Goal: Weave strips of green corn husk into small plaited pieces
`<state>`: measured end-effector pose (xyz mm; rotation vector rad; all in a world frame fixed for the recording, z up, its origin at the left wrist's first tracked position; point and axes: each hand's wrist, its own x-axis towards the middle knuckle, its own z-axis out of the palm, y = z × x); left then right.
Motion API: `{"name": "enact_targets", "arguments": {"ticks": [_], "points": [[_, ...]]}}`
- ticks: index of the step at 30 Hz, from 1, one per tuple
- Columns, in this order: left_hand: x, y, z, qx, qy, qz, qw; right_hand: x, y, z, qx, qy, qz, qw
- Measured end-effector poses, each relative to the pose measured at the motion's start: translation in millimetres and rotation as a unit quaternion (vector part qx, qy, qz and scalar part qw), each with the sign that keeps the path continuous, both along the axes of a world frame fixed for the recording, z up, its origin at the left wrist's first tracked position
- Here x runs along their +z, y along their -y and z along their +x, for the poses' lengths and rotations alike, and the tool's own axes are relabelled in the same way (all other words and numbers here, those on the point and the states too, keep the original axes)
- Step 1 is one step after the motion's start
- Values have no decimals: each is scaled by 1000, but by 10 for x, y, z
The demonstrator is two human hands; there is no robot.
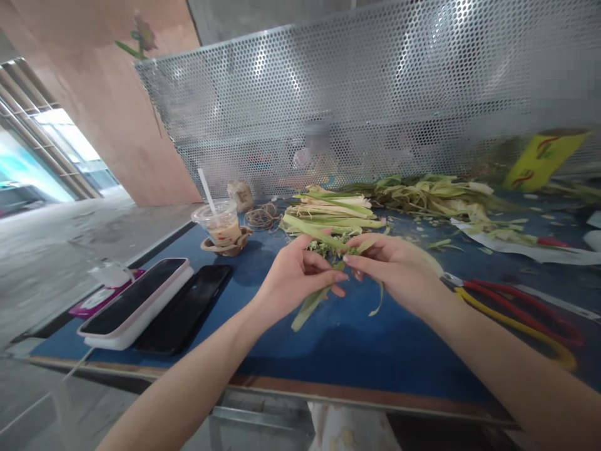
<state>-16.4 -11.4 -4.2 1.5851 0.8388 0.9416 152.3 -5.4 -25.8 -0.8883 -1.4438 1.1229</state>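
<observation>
Over the middle of the blue table (300,351), my left hand (300,272) pinches a green leaf strip (310,308) whose end hangs down to the left. My right hand (389,263) is closed on the same leafy bundle, thumb and forefinger pressed together, with a thin curled strip dangling below. Small green sprigs (323,249) show between the two hands. Just behind them lies a pile of pale green stalks and leaves (333,210). The fingers hide part of what they grip.
Phones (185,313), a drink cup with a straw (220,222) and twine (261,216) are at left. Red-handled pliers (511,297), yellow-handled scissors (507,322) and white paper (521,247) lie at right. Behind stand perforated metal (328,94) and a yellow roll (544,160).
</observation>
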Motion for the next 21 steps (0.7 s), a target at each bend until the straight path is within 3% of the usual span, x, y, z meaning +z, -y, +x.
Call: {"name": "enact_targets", "arguments": {"ticks": [4, 7, 11, 16, 21], "points": [[-17, -2, 1, -29, 20, -8, 999, 3, -3, 7, 23, -13, -10, 1000], [-21, -5, -10, -12, 39, -4, 999, 34, 11, 35, 7, 4, -27, 1000], [5, 7, -11, -25, 56, -30, 998, 62, 19, 75, -78, 84, 48, 992], [-31, -15, 49, -41, 70, -82, 993, 86, 50, 36, -52, 103, 102, 988], [-103, -53, 97, -40, 68, -74, 994, 85, 78, 12, -64, 131, 92, 985]]}}
